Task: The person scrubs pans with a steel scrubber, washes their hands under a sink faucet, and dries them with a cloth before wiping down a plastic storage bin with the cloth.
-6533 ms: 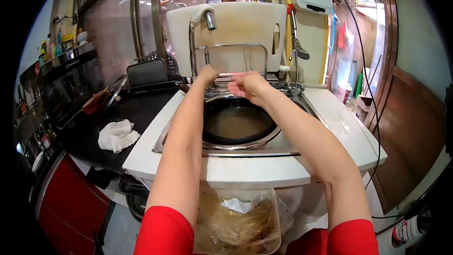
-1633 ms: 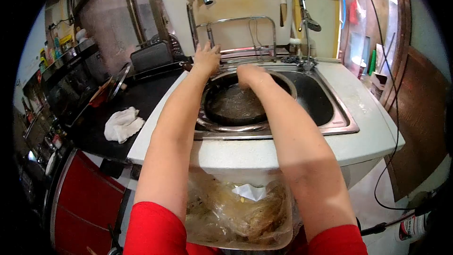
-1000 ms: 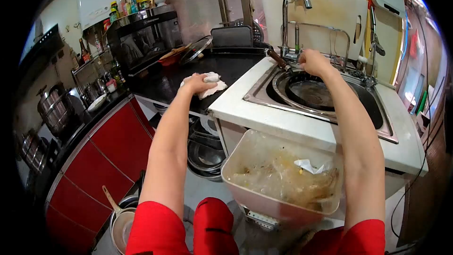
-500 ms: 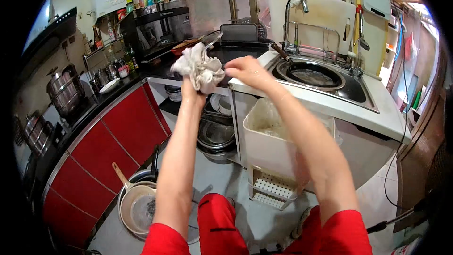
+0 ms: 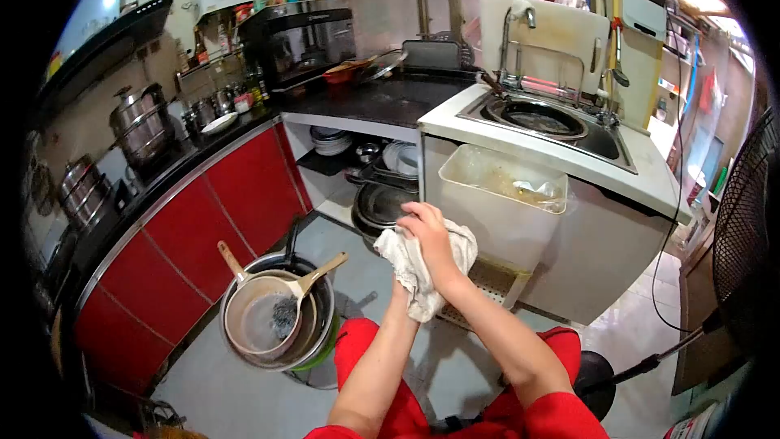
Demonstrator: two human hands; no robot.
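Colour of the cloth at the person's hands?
The cloth is off-white; it shows best in the head view.

Looks from the wearer's head, forward and steeply down, wide-angled, dark at the edges; takes in the cloth [image 5: 413,274] close by at six o'clock, the sink [image 5: 603,145] farther off at two.

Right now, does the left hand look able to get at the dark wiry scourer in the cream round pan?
Probably not yet: the left hand is mostly hidden by the crumpled white cloth, with the right hand over it. Nothing appears to cover the dark wiry scourer in the cream round pan.
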